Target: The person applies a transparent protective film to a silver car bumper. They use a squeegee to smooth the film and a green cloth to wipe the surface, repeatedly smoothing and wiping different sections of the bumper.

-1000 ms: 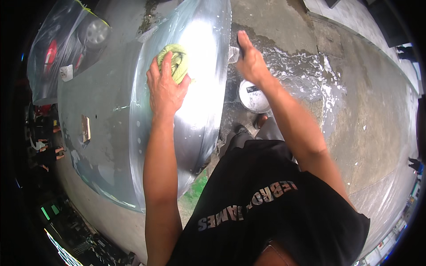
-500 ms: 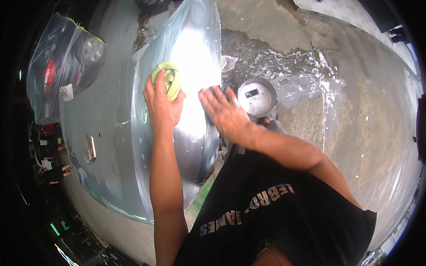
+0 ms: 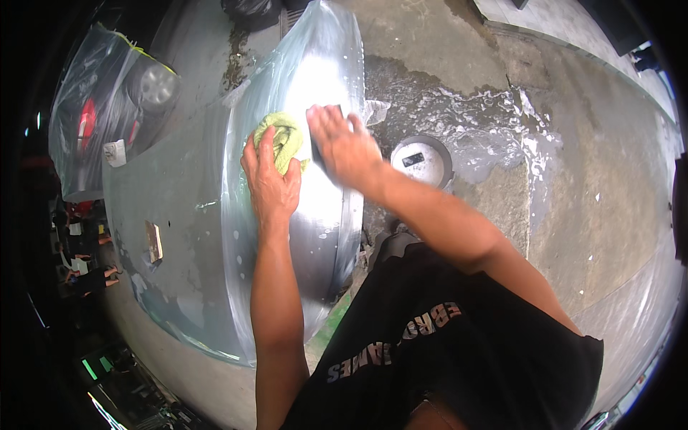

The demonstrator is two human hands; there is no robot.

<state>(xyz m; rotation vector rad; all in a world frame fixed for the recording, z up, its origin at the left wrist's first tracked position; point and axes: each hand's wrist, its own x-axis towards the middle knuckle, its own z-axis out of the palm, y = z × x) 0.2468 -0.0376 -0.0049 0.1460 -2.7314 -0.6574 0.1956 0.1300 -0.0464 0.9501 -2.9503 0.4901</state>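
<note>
A shiny, wet silver-grey car body panel (image 3: 309,215) curves beneath both hands, a bright glare on its upper part and white suds spots lower down. My left hand (image 3: 271,188) grips a bunched yellow-green cloth (image 3: 289,136) and presses it on the panel's left side. To its right, my right hand (image 3: 350,152) lies flat on the panel, fingers stretched out and somewhat blurred. A dark edge shows along its fingertips and palm; whether that is a thin sheet or shadow I cannot tell. Clear plastic film (image 3: 233,236) covers the area left of the panel.
A round bucket (image 3: 447,159) of whitish water stands right of the panel, a dark rectangular piece (image 3: 413,160) in it. Suds (image 3: 459,107) streak the wet concrete floor. A small block (image 3: 154,241) lies on the film-covered surface. Film-wrapped car parts (image 3: 86,143) are farther left.
My right hand has slid up and to the left along the panel, nearer the cloth. My left hand stays on the cloth; the whole view has shifted slightly.
</note>
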